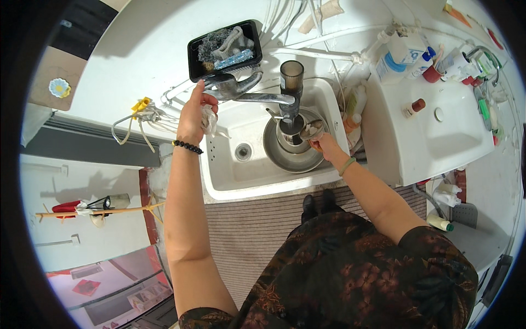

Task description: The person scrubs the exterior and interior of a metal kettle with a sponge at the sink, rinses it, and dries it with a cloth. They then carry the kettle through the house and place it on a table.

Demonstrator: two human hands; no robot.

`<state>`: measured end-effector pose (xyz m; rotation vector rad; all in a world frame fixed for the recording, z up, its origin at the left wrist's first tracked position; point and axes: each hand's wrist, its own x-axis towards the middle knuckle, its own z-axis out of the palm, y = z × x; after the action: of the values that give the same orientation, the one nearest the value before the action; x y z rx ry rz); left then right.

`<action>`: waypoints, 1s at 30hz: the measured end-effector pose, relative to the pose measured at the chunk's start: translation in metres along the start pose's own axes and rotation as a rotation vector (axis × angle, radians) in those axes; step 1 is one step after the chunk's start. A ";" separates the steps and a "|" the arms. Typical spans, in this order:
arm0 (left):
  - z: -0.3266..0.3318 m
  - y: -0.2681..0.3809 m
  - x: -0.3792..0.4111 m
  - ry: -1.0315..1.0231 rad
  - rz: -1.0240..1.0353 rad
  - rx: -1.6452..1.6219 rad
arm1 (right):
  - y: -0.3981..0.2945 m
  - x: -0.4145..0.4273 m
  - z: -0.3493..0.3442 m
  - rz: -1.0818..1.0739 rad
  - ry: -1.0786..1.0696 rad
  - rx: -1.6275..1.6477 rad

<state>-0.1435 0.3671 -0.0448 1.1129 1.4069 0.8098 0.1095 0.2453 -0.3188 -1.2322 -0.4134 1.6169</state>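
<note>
My left hand (193, 115) is raised at the left of the faucet (236, 88). A crumpled white cloth or tissue (208, 120) is held in its curled fingers, while the index finger points up near the faucet's lever. Over the white sink (263, 187), my right hand (328, 147) grips a small round metal dish or lid (313, 130) with pale bits on it. This dish is beside the dark filter (290, 107) fitted on the spout. Below it, a metal pot (283, 142) sits inside a wider metal basin (269, 154). Whether water runs is unclear.
A black plastic tray (225, 74) with scrubbers and cloths stands behind the faucet. Cleaning bottles (355, 105) fill the gap right of the sink. A white washbasin (460, 135) carries a small bottle (413, 107) and toiletries. Coiled cords (150, 115) hang at left.
</note>
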 end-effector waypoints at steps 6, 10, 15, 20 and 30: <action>0.003 -0.002 0.002 0.013 -0.010 0.009 | 0.001 0.004 -0.005 0.001 -0.057 -0.051; 0.000 -0.011 0.004 -0.010 -0.048 -0.104 | 0.008 0.009 -0.010 -0.030 -0.103 -0.045; -0.002 -0.033 -0.007 -0.007 -0.120 -0.255 | 0.001 -0.003 -0.005 -0.041 -0.116 -0.052; 0.012 -0.073 -0.026 -0.072 0.181 -0.085 | -0.006 -0.018 0.003 -0.044 -0.084 -0.124; 0.134 -0.140 -0.101 0.109 0.649 0.909 | -0.002 -0.076 0.025 -0.090 -0.028 -0.090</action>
<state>-0.0428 0.2115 -0.1612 2.3338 1.5555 0.6633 0.0861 0.1883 -0.2681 -1.2416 -0.5575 1.5543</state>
